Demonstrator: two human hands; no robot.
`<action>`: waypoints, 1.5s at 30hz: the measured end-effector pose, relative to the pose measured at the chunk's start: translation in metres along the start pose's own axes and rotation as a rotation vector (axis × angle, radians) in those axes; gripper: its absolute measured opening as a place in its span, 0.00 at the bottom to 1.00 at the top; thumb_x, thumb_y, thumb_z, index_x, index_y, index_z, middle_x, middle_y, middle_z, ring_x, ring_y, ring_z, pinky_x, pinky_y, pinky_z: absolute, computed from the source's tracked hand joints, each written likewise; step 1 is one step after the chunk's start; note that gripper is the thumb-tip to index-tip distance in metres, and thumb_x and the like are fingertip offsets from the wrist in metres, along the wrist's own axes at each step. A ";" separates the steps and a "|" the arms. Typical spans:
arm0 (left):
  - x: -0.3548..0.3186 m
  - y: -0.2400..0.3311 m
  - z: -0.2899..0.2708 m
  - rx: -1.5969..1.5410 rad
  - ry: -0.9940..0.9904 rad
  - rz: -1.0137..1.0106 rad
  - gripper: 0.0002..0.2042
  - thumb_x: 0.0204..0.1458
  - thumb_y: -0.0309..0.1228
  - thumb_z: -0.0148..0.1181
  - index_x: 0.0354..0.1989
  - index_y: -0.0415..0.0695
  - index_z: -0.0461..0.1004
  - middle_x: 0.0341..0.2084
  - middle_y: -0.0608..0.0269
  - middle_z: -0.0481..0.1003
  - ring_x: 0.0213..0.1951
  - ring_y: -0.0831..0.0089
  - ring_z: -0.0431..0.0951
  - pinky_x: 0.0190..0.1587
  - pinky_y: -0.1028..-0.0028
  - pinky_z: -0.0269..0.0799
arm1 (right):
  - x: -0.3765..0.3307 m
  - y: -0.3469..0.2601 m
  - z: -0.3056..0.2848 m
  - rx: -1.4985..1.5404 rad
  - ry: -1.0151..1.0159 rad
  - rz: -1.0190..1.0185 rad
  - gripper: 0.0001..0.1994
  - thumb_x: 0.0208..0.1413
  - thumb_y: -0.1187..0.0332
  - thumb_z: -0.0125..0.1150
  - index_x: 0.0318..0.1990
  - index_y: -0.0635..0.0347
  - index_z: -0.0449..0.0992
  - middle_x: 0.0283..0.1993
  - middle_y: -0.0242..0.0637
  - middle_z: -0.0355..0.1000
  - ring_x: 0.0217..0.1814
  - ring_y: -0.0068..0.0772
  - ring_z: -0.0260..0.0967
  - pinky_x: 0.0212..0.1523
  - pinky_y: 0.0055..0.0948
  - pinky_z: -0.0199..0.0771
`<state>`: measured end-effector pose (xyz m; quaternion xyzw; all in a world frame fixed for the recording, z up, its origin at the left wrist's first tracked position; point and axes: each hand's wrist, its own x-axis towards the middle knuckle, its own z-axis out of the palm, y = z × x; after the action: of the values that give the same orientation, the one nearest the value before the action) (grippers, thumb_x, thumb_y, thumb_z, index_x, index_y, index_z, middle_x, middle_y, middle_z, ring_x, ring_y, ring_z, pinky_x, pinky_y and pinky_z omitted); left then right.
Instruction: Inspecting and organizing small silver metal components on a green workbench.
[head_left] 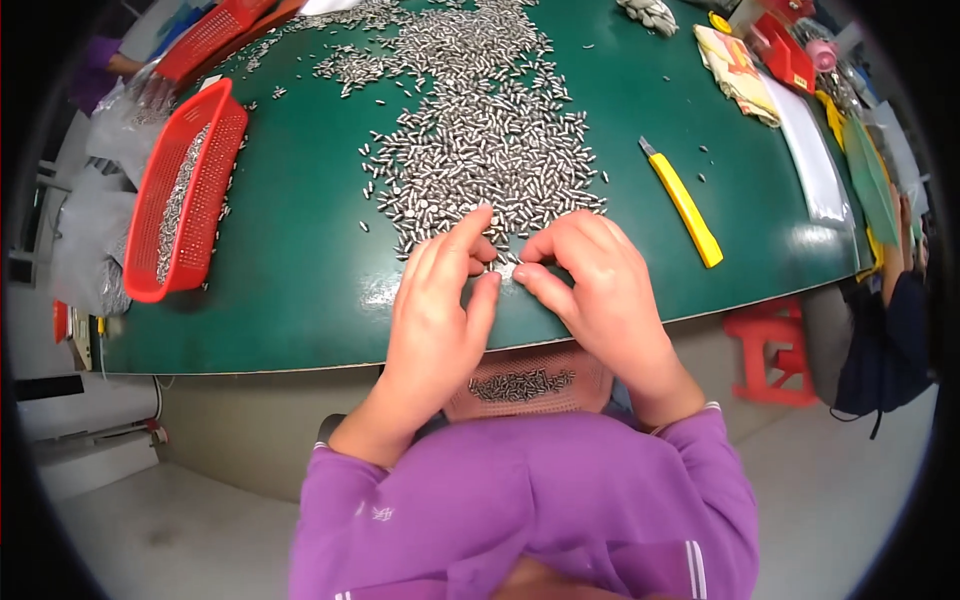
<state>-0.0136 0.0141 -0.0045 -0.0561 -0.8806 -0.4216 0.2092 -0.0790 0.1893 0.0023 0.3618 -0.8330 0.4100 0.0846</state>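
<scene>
A wide heap of small silvery metal pieces, bullet-shaped point(490, 140), covers the middle of the green table point(290, 250). At its near edge, my left hand point(440, 295) has its forefinger stretched over the pieces and its thumb apart; no held piece shows. Facing it, my right hand point(595, 275) has curled fingers, with thumb and forefinger tips brought together beside a few loose pieces. Whether a piece sits in that pinch is too small to tell. Below the table edge, a pink perforated basket point(590, 385) in my lap holds more metal pieces.
A red perforated basket point(230, 125) with metal pieces stands at the left. A yellow utility knife point(685, 210) lies right of the heap, its blade end pointing away. Farther right are a folded cloth point(735, 75) and white sheets point(810, 160). A red stool point(770, 355) stands on the floor.
</scene>
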 end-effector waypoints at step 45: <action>-0.002 0.003 -0.001 -0.012 -0.027 -0.032 0.27 0.49 0.13 0.60 0.61 0.39 0.71 0.36 0.59 0.76 0.39 0.65 0.76 0.46 0.66 0.74 | 0.000 -0.003 -0.001 0.026 -0.027 -0.104 0.07 0.51 0.73 0.66 0.38 0.60 0.77 0.37 0.40 0.71 0.41 0.46 0.70 0.44 0.44 0.71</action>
<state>-0.0104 0.0152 -0.0022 -0.0491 -0.8815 -0.4293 0.1904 -0.0773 0.1887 0.0050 0.4112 -0.8089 0.4107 0.0897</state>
